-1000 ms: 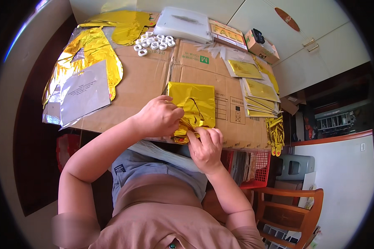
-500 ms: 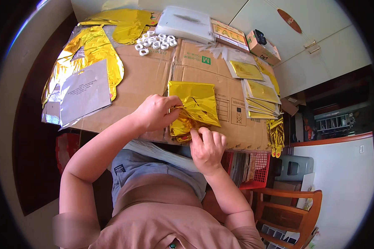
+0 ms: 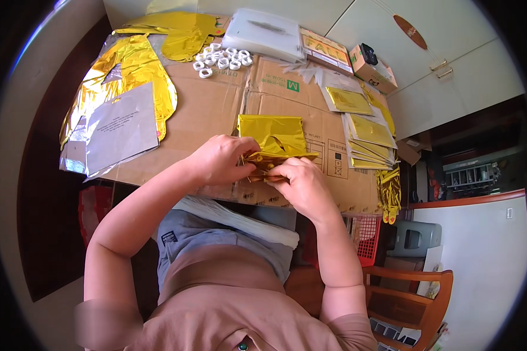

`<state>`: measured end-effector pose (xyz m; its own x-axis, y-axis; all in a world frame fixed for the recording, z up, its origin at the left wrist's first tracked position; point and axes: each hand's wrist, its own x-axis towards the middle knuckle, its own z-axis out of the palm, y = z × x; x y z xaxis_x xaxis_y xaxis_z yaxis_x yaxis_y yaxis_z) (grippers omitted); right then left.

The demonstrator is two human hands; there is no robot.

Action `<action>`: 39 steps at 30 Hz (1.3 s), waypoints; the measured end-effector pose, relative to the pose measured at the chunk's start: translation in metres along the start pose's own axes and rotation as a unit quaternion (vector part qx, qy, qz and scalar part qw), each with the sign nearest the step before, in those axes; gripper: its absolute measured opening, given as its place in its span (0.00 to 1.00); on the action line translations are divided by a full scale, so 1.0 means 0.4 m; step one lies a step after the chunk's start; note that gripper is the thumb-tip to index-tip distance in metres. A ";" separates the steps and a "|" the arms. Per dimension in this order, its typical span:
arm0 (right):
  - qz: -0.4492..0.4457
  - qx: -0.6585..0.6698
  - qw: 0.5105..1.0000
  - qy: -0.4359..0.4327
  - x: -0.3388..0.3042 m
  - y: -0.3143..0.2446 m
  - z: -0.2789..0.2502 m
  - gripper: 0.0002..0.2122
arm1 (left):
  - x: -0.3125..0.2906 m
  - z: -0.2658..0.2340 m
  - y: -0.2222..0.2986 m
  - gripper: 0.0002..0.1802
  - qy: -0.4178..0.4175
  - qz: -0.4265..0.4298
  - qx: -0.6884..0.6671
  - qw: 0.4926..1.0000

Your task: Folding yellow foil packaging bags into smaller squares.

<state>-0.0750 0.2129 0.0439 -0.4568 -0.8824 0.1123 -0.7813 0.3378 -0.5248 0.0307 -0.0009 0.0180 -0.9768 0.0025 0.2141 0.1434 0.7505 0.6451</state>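
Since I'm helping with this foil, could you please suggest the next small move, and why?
Probably lay the bunched near edge of the gold foil flat, since the left hand and right hand both pinch it while the far part lies flatter.

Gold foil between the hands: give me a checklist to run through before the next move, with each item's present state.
1. Left hand gripping the gold foil: ok, pinching its gathered part.
2. Right hand gripping it too: ok.
3. Foil lying flat: not ok, the part nearer the person is bunched up.
4. White rings apart from both hands: ok.
5. Foil's underside free of creases: cannot tell, hidden.
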 end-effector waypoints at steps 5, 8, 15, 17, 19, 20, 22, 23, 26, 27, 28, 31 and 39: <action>-0.124 -0.074 0.989 0.004 0.001 0.015 0.009 0.11 | -0.006 -0.016 0.013 0.23 -0.034 0.010 -0.017 0.999; -0.131 -0.058 0.990 0.001 -0.003 0.029 0.032 0.11 | -0.013 0.004 0.002 0.23 -0.016 0.071 0.023 0.997; -0.056 0.039 0.997 0.046 0.000 0.047 0.036 0.06 | -0.013 0.013 -0.004 0.23 0.001 0.113 0.042 0.993; -0.036 0.055 0.995 0.078 -0.001 0.062 0.046 0.05 | -0.010 0.009 -0.002 0.23 -0.002 0.110 0.030 0.993; -0.011 0.051 0.996 0.075 0.002 0.058 0.049 0.06 | -0.012 0.006 -0.001 0.24 -0.003 0.101 0.018 0.995; 0.001 0.048 0.996 0.074 0.005 0.056 0.051 0.06 | -0.013 0.007 -0.001 0.23 0.001 0.097 0.021 0.995; 0.020 0.039 0.996 0.074 0.009 0.057 0.056 0.07 | -0.011 0.008 0.000 0.22 0.007 0.092 0.028 0.995; 0.029 0.034 0.996 0.075 0.010 0.058 0.059 0.07 | -0.010 0.012 -0.001 0.21 0.002 0.070 0.028 0.997; 0.020 -0.003 0.996 0.092 0.013 0.055 0.069 0.09 | -0.013 0.020 -0.001 0.16 0.012 0.009 0.013 1.000; 0.013 -0.027 0.995 0.098 0.012 0.054 0.071 0.10 | -0.014 0.024 0.007 0.14 0.030 -0.005 -0.004 1.000; 0.005 -0.052 0.993 0.105 0.011 0.052 0.072 0.11 | -0.014 0.027 0.012 0.12 0.049 -0.019 -0.021 0.998; 0.005 -0.094 0.990 0.107 0.008 0.044 0.072 0.14 | -0.019 0.031 0.009 0.13 0.084 -0.001 -0.037 0.996; 0.049 -0.210 0.965 0.150 0.003 0.004 0.058 0.20 | -0.031 0.052 0.005 0.15 0.083 0.125 0.030 0.988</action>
<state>-0.0668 0.2046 0.0236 -0.5907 -0.7262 0.3517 -0.8026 0.5737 -0.1635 0.0399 0.0143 0.0012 -0.8719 0.0886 0.4815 0.3622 0.7785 0.5126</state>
